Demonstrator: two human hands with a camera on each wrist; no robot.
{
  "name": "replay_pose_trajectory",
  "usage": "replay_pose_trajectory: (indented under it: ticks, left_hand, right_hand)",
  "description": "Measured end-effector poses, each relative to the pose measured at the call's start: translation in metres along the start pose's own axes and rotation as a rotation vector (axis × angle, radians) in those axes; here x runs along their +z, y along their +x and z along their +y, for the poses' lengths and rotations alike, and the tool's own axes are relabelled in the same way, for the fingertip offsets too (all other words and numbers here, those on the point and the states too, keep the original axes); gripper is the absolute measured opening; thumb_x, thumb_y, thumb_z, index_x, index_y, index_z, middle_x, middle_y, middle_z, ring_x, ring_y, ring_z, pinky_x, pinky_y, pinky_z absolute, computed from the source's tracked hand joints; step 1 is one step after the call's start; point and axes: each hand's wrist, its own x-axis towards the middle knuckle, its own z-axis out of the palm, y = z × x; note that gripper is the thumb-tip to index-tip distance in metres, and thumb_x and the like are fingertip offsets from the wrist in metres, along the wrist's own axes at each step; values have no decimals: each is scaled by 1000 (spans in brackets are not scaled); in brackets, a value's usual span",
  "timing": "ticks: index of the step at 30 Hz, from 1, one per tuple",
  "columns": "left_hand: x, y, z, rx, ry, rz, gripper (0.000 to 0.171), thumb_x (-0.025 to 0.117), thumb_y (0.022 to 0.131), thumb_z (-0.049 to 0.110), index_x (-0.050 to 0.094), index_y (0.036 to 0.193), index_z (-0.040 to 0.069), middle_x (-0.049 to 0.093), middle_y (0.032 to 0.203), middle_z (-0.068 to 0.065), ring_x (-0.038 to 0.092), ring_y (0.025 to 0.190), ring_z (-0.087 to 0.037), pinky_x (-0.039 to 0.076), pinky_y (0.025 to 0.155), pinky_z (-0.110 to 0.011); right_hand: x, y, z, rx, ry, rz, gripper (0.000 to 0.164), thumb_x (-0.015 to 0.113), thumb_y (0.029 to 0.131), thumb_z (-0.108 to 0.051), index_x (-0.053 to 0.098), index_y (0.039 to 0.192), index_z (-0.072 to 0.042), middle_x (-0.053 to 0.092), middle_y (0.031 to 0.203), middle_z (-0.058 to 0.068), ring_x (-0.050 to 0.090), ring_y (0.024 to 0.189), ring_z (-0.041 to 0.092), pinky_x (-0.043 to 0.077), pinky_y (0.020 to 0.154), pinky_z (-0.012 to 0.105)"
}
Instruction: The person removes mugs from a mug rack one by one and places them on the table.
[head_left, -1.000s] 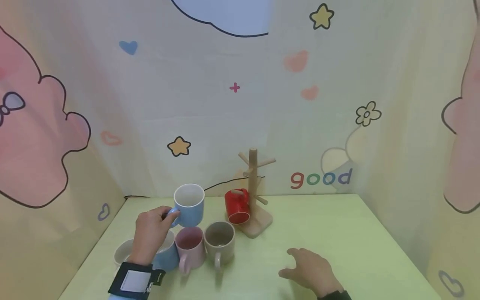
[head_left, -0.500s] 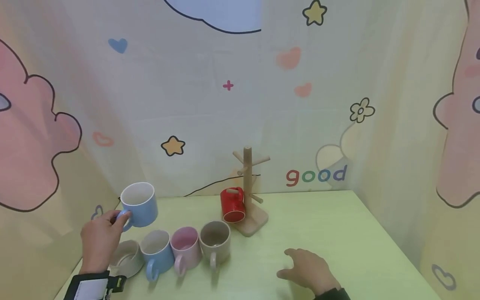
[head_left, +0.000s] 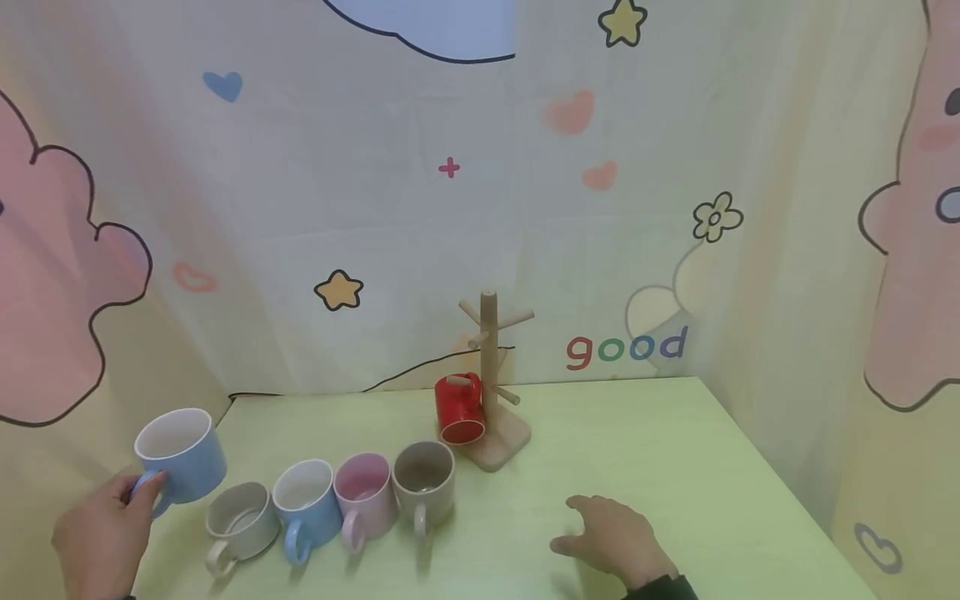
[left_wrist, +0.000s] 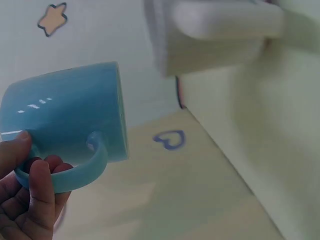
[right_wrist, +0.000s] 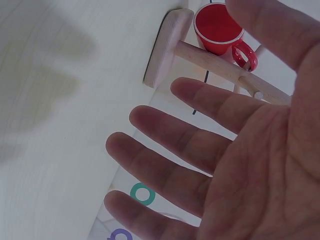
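My left hand [head_left: 105, 529] holds a blue mug [head_left: 183, 458] by its handle, at the left side of the table. In the left wrist view the fingers curl round the handle of this blue mug [left_wrist: 70, 110], its opening turned to the right. Just right of it, a pale grey mug [head_left: 243, 525] stands at the left end of a row, then a second blue mug [head_left: 309, 504], a pink mug [head_left: 367, 496] and a grey-brown mug [head_left: 425, 483]. My right hand [head_left: 611, 537] hovers over the table, holding nothing; its fingers spread in the right wrist view.
A wooden mug tree [head_left: 489, 358] stands at the back middle. A red mug [head_left: 459, 412] hangs tilted on its lower left peg. Cloth with printed drawings [head_left: 375, 167] encloses the back and sides of the pale green table [head_left: 637, 450].
My left hand has carried the blue mug leftward and lower, from above the row to beyond its left end. My right hand stays almost still. The head view has shifted slightly.
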Motion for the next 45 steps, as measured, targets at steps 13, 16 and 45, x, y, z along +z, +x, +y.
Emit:
replay_pose_trajectory:
  ticks: [13,16,45]
  left_hand:
    - [11,-17,-43,-60,80,-157,40,59,97,26,65,98,-13,67,80,-26,61,77,-48,39,71,-53]
    - [15,-19,-47,-61,81,-181,41,59,97,27,64,99,-14,67,81,-27,61,78,-49,39,71,-53]
    - [28,-20,-74,-197,117,-426,48,56,95,34,64,101,-13,66,87,-27,62,75,-38,45,64,-42]
  right_hand:
    - [2,0,-1,-20,8,9,61,79,78,-45,66,122,-5,68,115,15,61,110,39,49,89,57]
    - [2,0,-2,-17,7,6,61,79,78,-45,66,122,-5,68,115,16,61,111,39,49,90,57]
    - [9,1,-1,-56,33,13,59,79,79,-43,66,120,-3,70,105,11,64,102,35,50,88,55]
